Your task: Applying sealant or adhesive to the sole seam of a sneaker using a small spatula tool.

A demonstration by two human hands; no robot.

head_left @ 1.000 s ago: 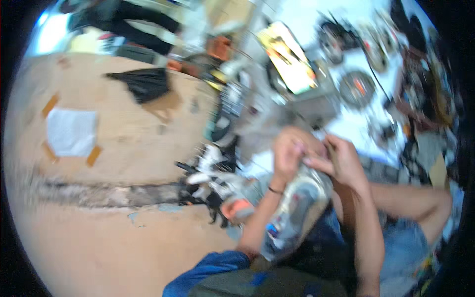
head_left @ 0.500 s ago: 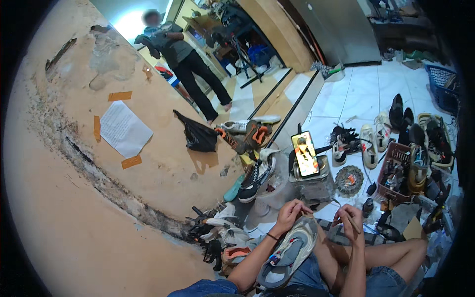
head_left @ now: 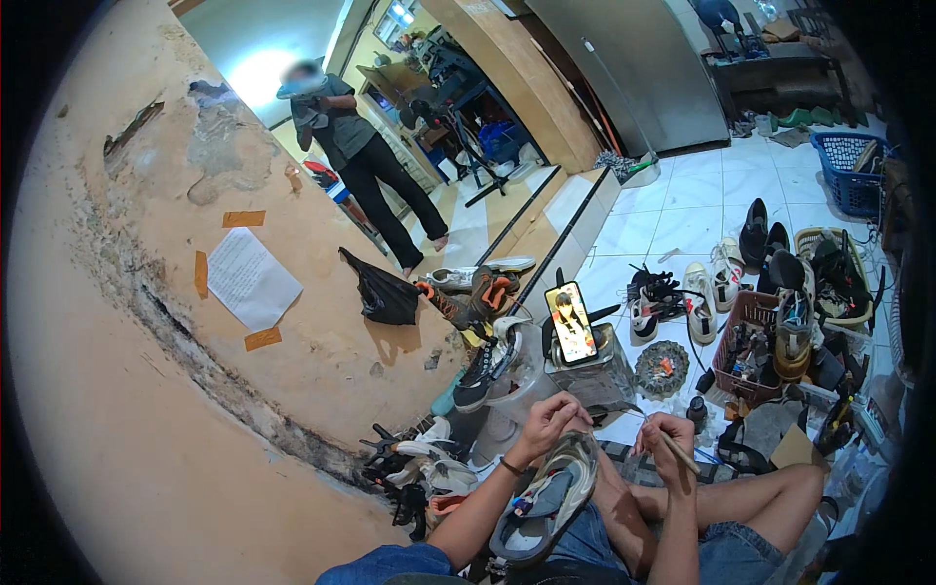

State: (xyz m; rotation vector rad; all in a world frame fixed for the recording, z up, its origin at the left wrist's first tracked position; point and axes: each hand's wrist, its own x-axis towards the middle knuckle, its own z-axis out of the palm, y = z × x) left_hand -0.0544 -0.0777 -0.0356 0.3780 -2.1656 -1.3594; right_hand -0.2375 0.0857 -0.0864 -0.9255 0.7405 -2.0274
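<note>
A grey and cream shoe lies tilted across my lap, its opening toward me and a small blue and red thing inside it. My left hand is at the shoe's toe, fingers pinched together; whatever they grip is too small to make out. To the right, apart from the shoe, my right hand is closed around a slim wooden-handled tool. A thin dark tip shows beyond those fingers, toward the upper left.
A lit phone stands on a clear box ahead. Right of it are a glass ashtray, several shoes and a reddish basket. More shoes and a black bag line the stained wall. Another person stands beyond the step.
The view has shifted slightly, moving most things left. My right hand has lowered a little relative to the shoe. The other person has raised their hands toward their head.
</note>
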